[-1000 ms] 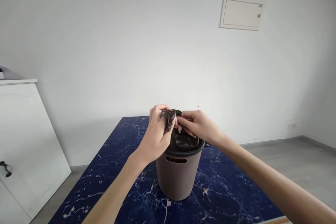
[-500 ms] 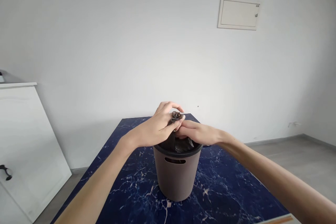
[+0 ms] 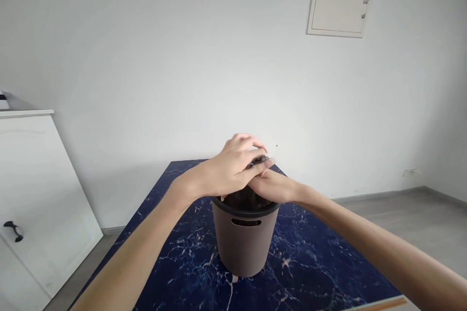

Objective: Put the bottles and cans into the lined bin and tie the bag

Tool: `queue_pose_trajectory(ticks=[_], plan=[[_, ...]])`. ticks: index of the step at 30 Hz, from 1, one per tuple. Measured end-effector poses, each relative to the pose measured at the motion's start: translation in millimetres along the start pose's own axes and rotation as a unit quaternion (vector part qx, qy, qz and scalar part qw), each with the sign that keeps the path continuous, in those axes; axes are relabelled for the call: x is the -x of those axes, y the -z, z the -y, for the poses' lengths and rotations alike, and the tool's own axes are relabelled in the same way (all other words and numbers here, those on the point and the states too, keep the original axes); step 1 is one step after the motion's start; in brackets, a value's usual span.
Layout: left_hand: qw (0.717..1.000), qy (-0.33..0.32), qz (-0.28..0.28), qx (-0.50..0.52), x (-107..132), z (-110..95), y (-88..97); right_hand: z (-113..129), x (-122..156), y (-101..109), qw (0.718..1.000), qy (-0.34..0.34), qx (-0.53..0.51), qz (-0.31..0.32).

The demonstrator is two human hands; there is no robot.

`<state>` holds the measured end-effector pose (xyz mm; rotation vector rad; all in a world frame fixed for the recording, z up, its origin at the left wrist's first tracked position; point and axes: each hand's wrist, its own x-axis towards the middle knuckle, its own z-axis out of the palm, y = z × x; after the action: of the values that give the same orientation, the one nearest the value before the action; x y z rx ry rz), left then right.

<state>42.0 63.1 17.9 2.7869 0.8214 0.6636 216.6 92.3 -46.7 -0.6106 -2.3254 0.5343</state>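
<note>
A brownish-grey trash can [image 3: 244, 250] with a black rim stands upright on the blue marbled table [image 3: 182, 257]. Inside it shows a dark plastic trash bag [image 3: 246, 200], its top bunched up above the rim. My left hand [image 3: 239, 165] is closed around the gathered top, with dark plastic showing between thumb and fingers. Just below and to the right, my right hand [image 3: 273, 184] also grips the bag's neck; its fingers are mostly hidden behind the left hand and the bag.
At the left stands a white cabinet [image 3: 47, 184] with a black handle [image 3: 13, 231]. A pale wall [image 3: 164, 58] rises behind the table, bearing a white panel box [image 3: 339, 13]. A flat item with an orange-brown strip [image 3: 383, 304] lies at the table's near right edge.
My left hand has shifted slightly right and up over the bunched bag, covering more of it. The right hand has turned beneath it. The view has tilted a little.
</note>
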Motion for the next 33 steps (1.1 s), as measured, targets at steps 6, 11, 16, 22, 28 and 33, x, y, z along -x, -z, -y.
queue_pose_trajectory(ticks=[6,11,16,22,28,33], plan=[[0.972,0.156,-0.164,0.066,47,19,-19.2,22,2,14,0.967,-0.194,-0.157,-0.042],[0.950,0.235,-0.180,0.098,50,8,-50.6,40,-2,24,0.953,-0.202,-0.218,-0.067],[0.962,0.154,-0.224,0.026,29,-8,-55.6,52,1,40,0.967,-0.192,-0.154,-0.060],[0.956,0.144,-0.255,0.032,14,-16,-55.9,66,11,49,0.968,-0.238,-0.067,-0.040],[0.965,0.104,-0.239,0.035,8,-8,-64.4,68,22,49,0.971,-0.230,-0.038,-0.062],[0.974,0.075,-0.200,0.071,13,6,-62.8,60,29,50,0.984,-0.160,-0.065,-0.044]])
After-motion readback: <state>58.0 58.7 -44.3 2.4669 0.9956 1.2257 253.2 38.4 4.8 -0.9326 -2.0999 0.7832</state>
